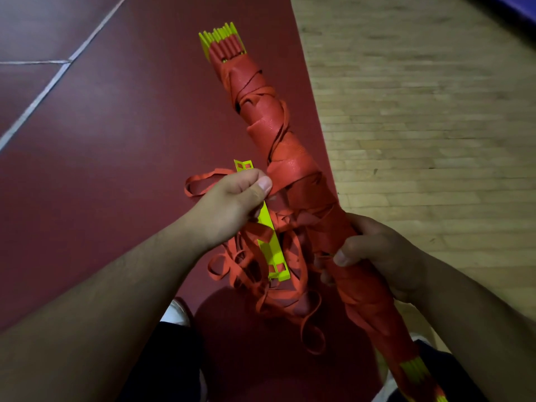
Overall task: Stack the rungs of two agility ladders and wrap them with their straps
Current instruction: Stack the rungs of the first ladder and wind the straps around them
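One bundle of yellow rungs (pixel 285 140), spiralled in red strap (pixel 293 169), is slanting over the maroon floor (pixel 116 140), right hand (pixel 385 256) gripping its lower part. One loose rung (pixel 271 245) is passing through the curled left hand (pixel 235 198), thumb pinching the strap.

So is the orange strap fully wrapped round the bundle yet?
Not fully. It spirals round the bundle, but loose loops hang beside it, with one yellow rung outside.
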`<state>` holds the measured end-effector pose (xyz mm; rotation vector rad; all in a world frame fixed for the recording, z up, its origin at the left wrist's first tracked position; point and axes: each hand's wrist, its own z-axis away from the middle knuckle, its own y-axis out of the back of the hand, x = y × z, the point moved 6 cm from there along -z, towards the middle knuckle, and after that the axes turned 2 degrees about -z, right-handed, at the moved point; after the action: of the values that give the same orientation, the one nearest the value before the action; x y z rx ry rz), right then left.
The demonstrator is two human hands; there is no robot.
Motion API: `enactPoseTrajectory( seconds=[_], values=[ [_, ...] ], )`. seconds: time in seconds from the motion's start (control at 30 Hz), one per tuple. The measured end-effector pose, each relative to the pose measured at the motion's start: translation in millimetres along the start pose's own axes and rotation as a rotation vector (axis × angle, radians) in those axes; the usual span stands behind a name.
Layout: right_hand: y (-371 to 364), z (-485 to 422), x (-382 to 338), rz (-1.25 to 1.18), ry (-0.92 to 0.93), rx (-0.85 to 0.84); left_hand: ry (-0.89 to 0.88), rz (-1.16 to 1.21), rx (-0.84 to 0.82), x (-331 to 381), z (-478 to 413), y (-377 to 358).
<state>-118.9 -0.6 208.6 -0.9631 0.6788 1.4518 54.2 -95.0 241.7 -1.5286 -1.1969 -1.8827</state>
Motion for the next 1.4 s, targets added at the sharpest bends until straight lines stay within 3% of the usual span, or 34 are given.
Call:
enactPoseTrajectory(
  seconds=[0.27, 0.57, 0.67, 0.8, 0.87, 0.97, 1.1, 1.23, 1.4],
  values=[
    [-2.2, 0.6, -0.3, -0.048, 0.001, -0.066, 0.011, 0.141, 0.012, 4.5, 2.2, 0.0],
    [-24.9, 9.5, 5.2, -0.276, -0.066, -0.392, -0.079, 0.456, -0.143, 11.2, 0.2, -13.2],
    [-15.5, 5.8, 3.1, -0.115, -0.056, -0.234, -0.021, 0.492, 0.032, 8.5, -2.4, -10.3],
    [-5.5, 2.2, -9.8, 0.643, 0.145, 0.290, 0.072, 0.298, 0.285, 0.0, -3.7, -4.9],
    [-10.5, 2.5, -9.4, 0.830, 0.201, 0.429, 0.114, 0.227, 0.324, -2.3, -3.3, -7.6],
    [-2.2, 1.3, -8.2, 0.838, 0.240, 0.480, 0.068, 0.168, 0.216, 2.4, -6.0, -6.2],
    [9.3, 1.5, -14.5, 0.761, 0.205, 0.337, -0.003, 0.157, 0.003, 7.4, -7.6, -1.5],
    [6.2, 0.8, -13.2, 0.626, 0.148, 0.202, -0.071, 0.215, -0.050, 13.8, -5.6, 0.9],
    [-4.8, 4.7, -6.8, 0.233, 0.028, -0.148, -0.015, 0.328, -0.217, 7.1, -0.3, 0.4]
  ],
)
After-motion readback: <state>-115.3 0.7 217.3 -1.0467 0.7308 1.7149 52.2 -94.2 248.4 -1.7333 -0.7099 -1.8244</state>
